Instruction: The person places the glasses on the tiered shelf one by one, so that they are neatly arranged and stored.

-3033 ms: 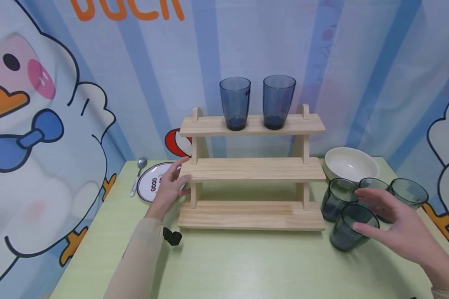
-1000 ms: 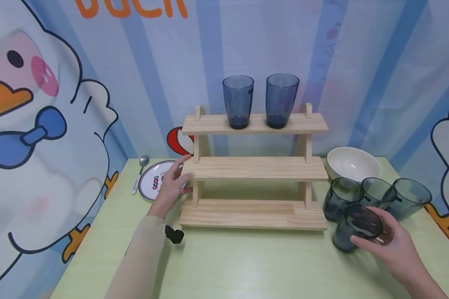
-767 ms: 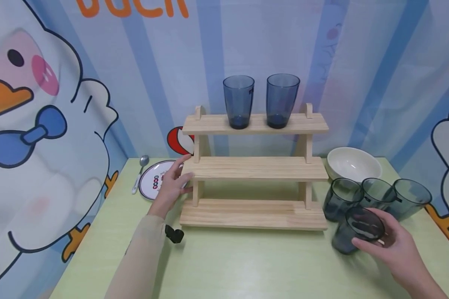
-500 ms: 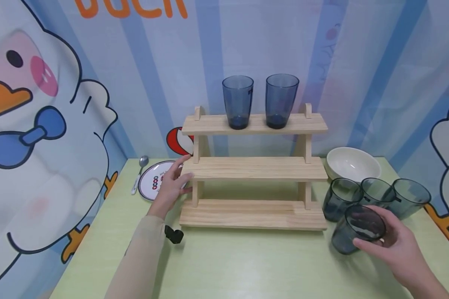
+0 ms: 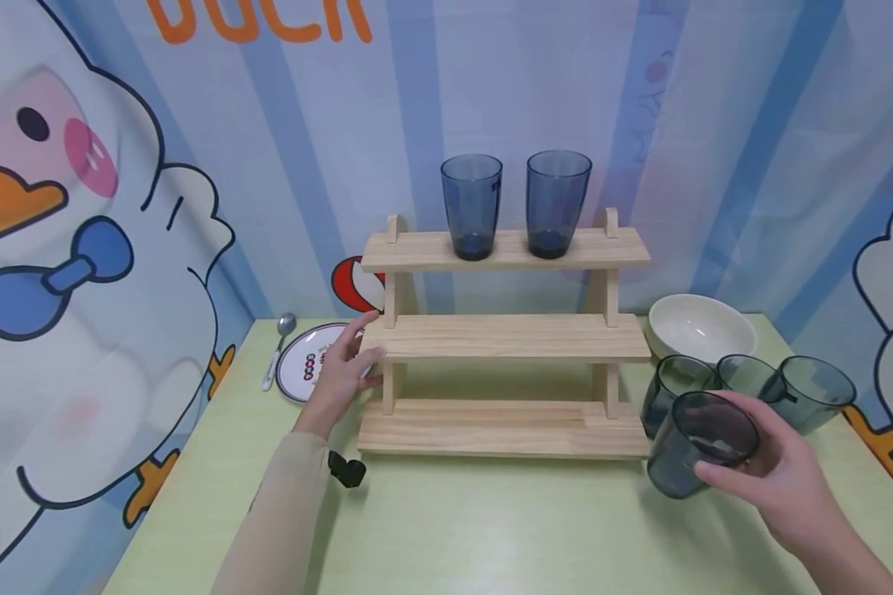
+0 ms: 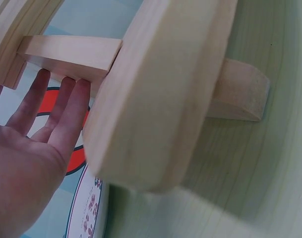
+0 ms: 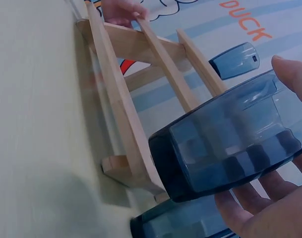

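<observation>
My right hand (image 5: pixel 781 471) grips a smoky blue-grey tumbler (image 5: pixel 685 459), thumb on its near side and fingers round the far side. The tumbler is tilted and raised off the table; the right wrist view shows its thick dark base (image 7: pixel 165 163) pointing toward the shelf. My left hand (image 5: pixel 338 376) holds the left end of a three-tier wooden shelf (image 5: pixel 502 337) at the middle board. In the left wrist view, several fingertips (image 6: pixel 81 91) touch the shelf's side upright (image 6: pixel 66 52). Two blue tumblers (image 5: pixel 472 207) stand upright on the top board.
Right of the shelf stand three more tumblers (image 5: pixel 814 392) close together, partly behind the held one. Behind them is a cream bowl (image 5: pixel 703 330). On the left lie a printed plate (image 5: pixel 293 368) and a spoon (image 5: pixel 277 351). A duck-print curtain (image 5: pixel 305 165) hangs behind the table.
My right hand has closed round the nearest tumbler, then lifted and tilted it slightly toward the shelf. My left hand has stayed on the shelf's end.
</observation>
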`<action>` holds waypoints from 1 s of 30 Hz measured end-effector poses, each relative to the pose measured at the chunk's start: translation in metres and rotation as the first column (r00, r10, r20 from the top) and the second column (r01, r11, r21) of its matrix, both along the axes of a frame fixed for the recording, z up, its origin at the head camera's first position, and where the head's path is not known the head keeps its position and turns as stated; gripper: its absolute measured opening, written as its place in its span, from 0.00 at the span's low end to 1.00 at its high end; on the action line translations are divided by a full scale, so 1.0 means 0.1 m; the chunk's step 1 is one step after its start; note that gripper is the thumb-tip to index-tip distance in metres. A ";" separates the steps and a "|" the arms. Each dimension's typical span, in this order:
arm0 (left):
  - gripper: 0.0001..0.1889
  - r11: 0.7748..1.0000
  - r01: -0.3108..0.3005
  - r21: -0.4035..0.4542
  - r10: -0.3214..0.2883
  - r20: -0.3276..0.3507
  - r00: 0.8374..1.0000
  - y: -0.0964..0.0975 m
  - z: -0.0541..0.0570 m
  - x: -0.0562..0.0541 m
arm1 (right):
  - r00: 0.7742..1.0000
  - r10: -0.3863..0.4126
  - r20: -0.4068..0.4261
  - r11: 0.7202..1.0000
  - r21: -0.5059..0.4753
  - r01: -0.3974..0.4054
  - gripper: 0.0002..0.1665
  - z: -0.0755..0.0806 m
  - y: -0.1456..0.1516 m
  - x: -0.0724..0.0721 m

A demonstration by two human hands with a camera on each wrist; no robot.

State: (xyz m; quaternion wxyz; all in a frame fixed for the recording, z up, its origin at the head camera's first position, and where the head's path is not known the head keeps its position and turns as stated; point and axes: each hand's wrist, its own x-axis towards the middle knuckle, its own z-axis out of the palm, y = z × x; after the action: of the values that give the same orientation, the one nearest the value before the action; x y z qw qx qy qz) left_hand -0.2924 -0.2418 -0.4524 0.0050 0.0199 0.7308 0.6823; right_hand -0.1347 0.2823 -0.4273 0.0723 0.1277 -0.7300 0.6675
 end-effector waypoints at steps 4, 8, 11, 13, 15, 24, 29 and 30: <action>0.33 1.000 -0.002 -0.002 0.002 0.001 1.000 0.00 0.00 0.01 | 0.999 0.018 -0.032 0.998 -0.055 -0.019 0.47 0.06 -0.11 -0.06; 0.33 1.000 0.000 -0.007 0.000 0.001 1.000 0.01 0.00 0.00 | 0.998 0.041 -0.056 0.994 -0.100 -0.046 0.46 0.11 -0.23 -0.13; 0.33 1.000 -0.002 -0.010 0.002 0.000 1.000 0.01 0.00 0.00 | 0.994 0.072 -0.083 0.986 -0.144 -0.084 0.46 0.14 -0.33 -0.20; 0.33 1.000 -0.001 -0.006 0.001 -0.002 1.000 0.00 -0.01 -0.01 | 0.989 0.101 -0.108 0.980 -0.160 -0.117 0.46 0.16 -0.39 -0.25; 0.33 1.000 0.001 -0.001 -0.001 -0.004 1.000 0.00 -0.02 -0.01 | 0.986 0.112 -0.123 0.978 -0.162 -0.132 0.46 0.19 -0.44 -0.30; 0.32 1.000 0.006 0.009 -0.006 -0.008 1.000 -0.01 -0.03 -0.01 | 0.988 0.110 -0.112 0.987 -0.107 -0.122 0.44 0.35 -0.69 -0.49; 0.32 1.000 0.004 0.002 -0.004 -0.009 1.000 -0.01 -0.02 -0.01 | 0.986 0.118 -0.116 0.989 -0.073 -0.127 0.43 0.46 -0.82 -0.59; 0.32 1.000 0.002 0.002 -0.002 -0.008 1.000 -0.01 -0.02 -0.01 | 0.986 0.116 -0.116 0.990 -0.065 -0.124 0.43 0.48 -0.84 -0.61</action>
State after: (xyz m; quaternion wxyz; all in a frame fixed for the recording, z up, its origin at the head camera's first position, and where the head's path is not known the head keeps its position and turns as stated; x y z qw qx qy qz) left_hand -0.2931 -0.2428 -0.4545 0.0029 0.0231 0.7300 0.6831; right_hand -0.1957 0.1981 -0.3793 0.0774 0.2061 -0.6913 0.6882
